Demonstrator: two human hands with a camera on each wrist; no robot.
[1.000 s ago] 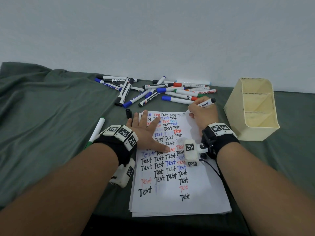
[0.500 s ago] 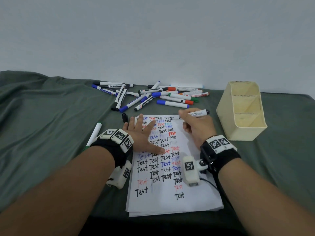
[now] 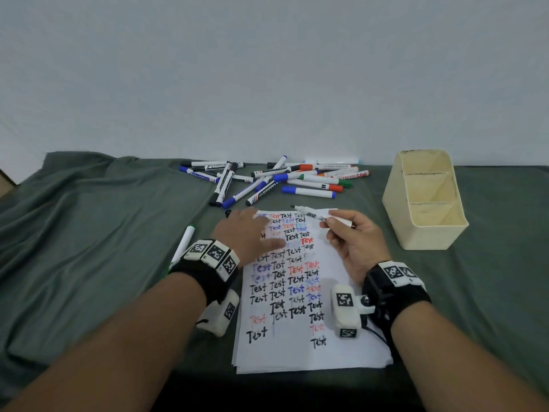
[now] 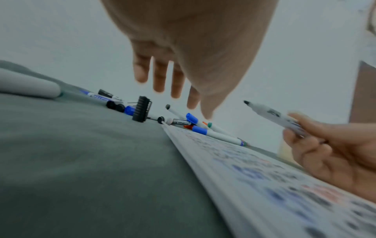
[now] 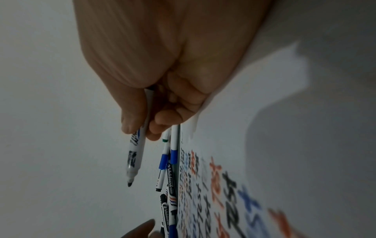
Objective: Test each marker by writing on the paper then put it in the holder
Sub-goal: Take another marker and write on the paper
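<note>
My right hand (image 3: 341, 230) pinches an uncapped black marker (image 3: 315, 214) above the top of the paper (image 3: 335, 349); its tip points left. The right wrist view shows thumb and fingers curled round the marker's barrel (image 5: 136, 149). My left hand (image 3: 249, 230) hovers over the paper's top left corner with straight fingers (image 4: 160, 75) and holds nothing. A loose black cap (image 4: 141, 109) stands on the cloth just beyond those fingers. The paper is covered with "Test" in black, blue and red. A cream holder (image 3: 424, 233) with three compartments stands to the right.
Several capped markers (image 3: 282, 179) lie in a pile behind the paper. One green-capped marker (image 3: 184, 242) lies left of my left wrist. A green cloth (image 3: 104, 248) covers the table, rumpled at the left. A pale wall stands close behind.
My right hand has lifted the marker off the paper and swung its tip to the left. My left hand has risen off the sheet and moved forward towards the cap.
</note>
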